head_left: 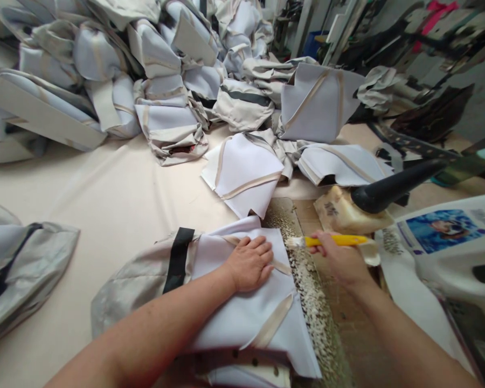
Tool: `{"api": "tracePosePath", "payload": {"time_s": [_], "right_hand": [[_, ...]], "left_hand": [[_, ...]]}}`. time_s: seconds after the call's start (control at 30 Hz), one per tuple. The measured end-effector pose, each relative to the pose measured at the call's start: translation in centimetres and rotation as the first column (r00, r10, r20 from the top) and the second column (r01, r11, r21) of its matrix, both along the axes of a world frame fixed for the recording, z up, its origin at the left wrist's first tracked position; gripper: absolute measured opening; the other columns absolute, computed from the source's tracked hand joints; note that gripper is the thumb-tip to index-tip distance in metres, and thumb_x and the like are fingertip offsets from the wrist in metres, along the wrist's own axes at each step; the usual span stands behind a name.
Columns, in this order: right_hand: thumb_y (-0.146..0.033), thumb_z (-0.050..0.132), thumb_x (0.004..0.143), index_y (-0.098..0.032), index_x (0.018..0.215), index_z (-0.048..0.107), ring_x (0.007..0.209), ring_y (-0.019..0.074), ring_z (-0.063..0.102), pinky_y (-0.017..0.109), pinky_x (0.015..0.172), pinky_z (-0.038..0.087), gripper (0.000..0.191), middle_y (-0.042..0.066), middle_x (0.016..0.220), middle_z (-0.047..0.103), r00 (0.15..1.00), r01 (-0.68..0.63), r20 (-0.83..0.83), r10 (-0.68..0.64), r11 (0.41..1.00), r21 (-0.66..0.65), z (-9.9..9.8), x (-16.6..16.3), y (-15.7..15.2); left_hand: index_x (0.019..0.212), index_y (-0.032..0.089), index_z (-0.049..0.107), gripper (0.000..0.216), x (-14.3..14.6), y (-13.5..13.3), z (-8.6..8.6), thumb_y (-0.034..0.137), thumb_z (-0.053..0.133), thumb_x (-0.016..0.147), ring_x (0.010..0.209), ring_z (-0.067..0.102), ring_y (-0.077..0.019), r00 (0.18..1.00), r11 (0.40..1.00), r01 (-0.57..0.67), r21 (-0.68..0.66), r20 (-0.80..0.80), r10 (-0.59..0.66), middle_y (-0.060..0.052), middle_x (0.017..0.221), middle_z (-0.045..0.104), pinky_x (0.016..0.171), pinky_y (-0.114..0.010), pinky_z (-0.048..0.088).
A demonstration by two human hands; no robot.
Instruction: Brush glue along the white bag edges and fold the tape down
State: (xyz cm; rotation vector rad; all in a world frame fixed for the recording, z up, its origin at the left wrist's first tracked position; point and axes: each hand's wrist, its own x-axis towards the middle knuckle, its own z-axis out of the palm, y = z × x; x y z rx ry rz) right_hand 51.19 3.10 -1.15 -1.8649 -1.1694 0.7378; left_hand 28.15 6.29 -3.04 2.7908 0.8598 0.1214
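My left hand [251,263] lies flat, fingers stretched out, on a white fabric piece [226,318] with beige tape strips. Grey cloth with a black band [178,258] is joined to its left side. My right hand [339,258] grips a paintbrush [343,240] with a yellow handle, its pale bristles pointing left at the piece's right edge. Under that edge runs a board [313,302] crusted with whitish, speckled residue. Whether the bristles touch the fabric or the board, I cannot tell.
Piles of similar white and grey sewn pieces [157,86] fill the back of the table. A cut-open white plastic jug [461,242] stands at right, near a yellowish block [339,210] with a black cone-shaped thing [396,186] by it. Another grey piece [36,269] lies at left.
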Motion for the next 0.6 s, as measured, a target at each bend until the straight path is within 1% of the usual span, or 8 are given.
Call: {"api": "tracePosePath", "payload": {"time_s": [0.1,0.17,0.27,0.33,0.4,0.47,0.53,0.6], "right_hand": [[-0.049,0.046,0.080,-0.019,0.081,0.061,0.068,0.0202,0.063,0.031,0.067,0.048,0.033,0.003,0.065,0.065,0.999,-0.036,-0.025,0.037,0.999,0.004,-1.1,-2.6,3.1],[-0.046,0.045,0.080,-0.020,0.077,0.061,0.066,0.0202,0.062,0.031,0.065,0.047,0.031,0.004,0.065,0.066,0.999,-0.041,0.004,0.041,0.999,-0.003,-1.3,-3.1,3.4],[-0.041,0.045,0.078,-0.021,0.066,0.060,0.060,0.0195,0.060,0.031,0.060,0.044,0.028,0.003,0.056,0.063,0.995,-0.080,0.061,0.085,0.993,-0.084,-0.8,-2.7,1.5],[-0.038,0.044,0.076,-0.021,0.058,0.058,0.053,0.0184,0.057,0.030,0.054,0.041,0.029,0.001,0.048,0.058,0.986,-0.123,0.090,0.140,0.977,-0.174,-0.3,-2.2,-0.2],[-0.038,0.043,0.075,-0.021,0.054,0.056,0.049,0.0175,0.055,0.029,0.050,0.039,0.030,0.000,0.044,0.055,0.978,-0.151,0.109,0.180,0.961,-0.231,0.1,-2.1,-0.9],[-0.038,0.044,0.074,-0.021,0.056,0.058,0.051,0.0174,0.056,0.028,0.050,0.039,0.029,-0.001,0.045,0.057,0.979,-0.138,0.119,0.163,0.971,-0.197,0.1,-2.2,0.0],[-0.038,0.046,0.075,-0.021,0.062,0.061,0.057,0.0179,0.059,0.028,0.054,0.042,0.026,0.000,0.052,0.061,0.988,-0.094,0.116,0.104,0.992,-0.086,-0.2,-2.7,2.1],[-0.037,0.045,0.078,-0.020,0.068,0.061,0.063,0.0183,0.061,0.028,0.060,0.044,0.025,0.002,0.059,0.064,0.990,-0.077,0.121,0.075,0.997,0.013,-0.4,-3.3,4.2]], "left_hand": [[0.113,0.019,0.054,0.036,0.0,0.1,-0.1,0.039,0.036,0.090,0.124,0.036,-0.0250,1.000,1.000,0.007,-0.005,0.006,-0.007,-0.006,0.130,0.050,0.093,-0.044,0.029],[0.113,0.019,0.054,0.036,-0.1,0.1,-0.3,0.039,0.036,0.090,0.124,0.036,-0.0249,1.000,1.000,0.006,-0.012,0.015,-0.005,-0.006,0.130,0.051,0.093,-0.044,0.029],[0.114,0.019,0.053,0.035,-0.2,0.1,-0.7,0.039,0.036,0.090,0.125,0.035,-0.0244,0.999,1.000,0.002,-0.014,0.033,-0.001,-0.006,0.131,0.050,0.095,-0.044,0.028],[0.114,0.019,0.053,0.036,-0.2,0.1,-0.8,0.039,0.036,0.090,0.126,0.035,-0.0242,0.999,1.000,0.001,-0.008,0.046,-0.001,-0.005,0.131,0.050,0.095,-0.044,0.028],[0.113,0.019,0.053,0.036,-0.2,0.0,-0.8,0.039,0.035,0.090,0.126,0.034,-0.0241,0.999,1.000,0.005,-0.004,0.051,-0.005,-0.005,0.131,0.050,0.095,-0.044,0.028],[0.113,0.019,0.053,0.036,-0.3,0.0,-0.8,0.039,0.035,0.090,0.126,0.034,-0.0241,0.999,1.000,0.007,-0.006,0.050,-0.007,-0.006,0.132,0.049,0.095,-0.043,0.028],[0.113,0.019,0.054,0.036,-0.3,0.1,-0.8,0.039,0.035,0.089,0.126,0.034,-0.0240,0.999,1.000,0.005,-0.010,0.047,-0.004,-0.006,0.132,0.049,0.095,-0.043,0.028],[0.113,0.019,0.054,0.036,-0.3,0.1,-0.8,0.039,0.036,0.089,0.126,0.034,-0.0240,0.999,1.000,0.001,-0.013,0.048,0.000,-0.006,0.131,0.049,0.095,-0.043,0.028]]}}
